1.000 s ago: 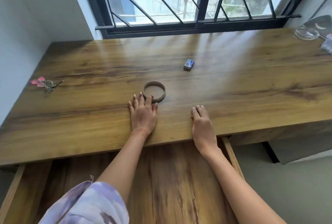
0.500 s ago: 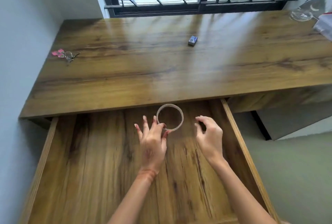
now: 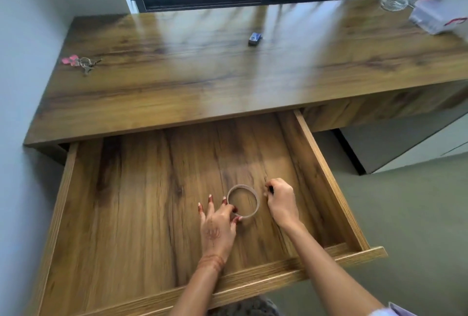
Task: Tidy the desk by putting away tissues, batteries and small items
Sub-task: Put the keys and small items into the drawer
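1. Low in the frame's centre: cardboard ring (image 3: 243,201) lying flat on the floor of the open drawer (image 3: 326,176).
2. Left hand (image 3: 217,227) pinching the ring's near-left rim, other fingers spread.
3. Right hand (image 3: 279,200) loosely curled just right of the ring; contact unclear.
4. On the desk (image 3: 177,82): small blue box (image 3: 254,38) at upper centre, keys (image 3: 82,63) at upper left.

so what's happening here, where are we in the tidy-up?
A person is clearing a wooden desk into its open drawer. The left hand has its fingertips on the rim of a cardboard tape ring, which sits at the drawer's floor, just about placed. The right hand is curled loosely beside the ring, with nothing visible in its grip. Still on the desktop: a small blue box, a bunch of keys with a pink tag, and a tissue pack at the far right.
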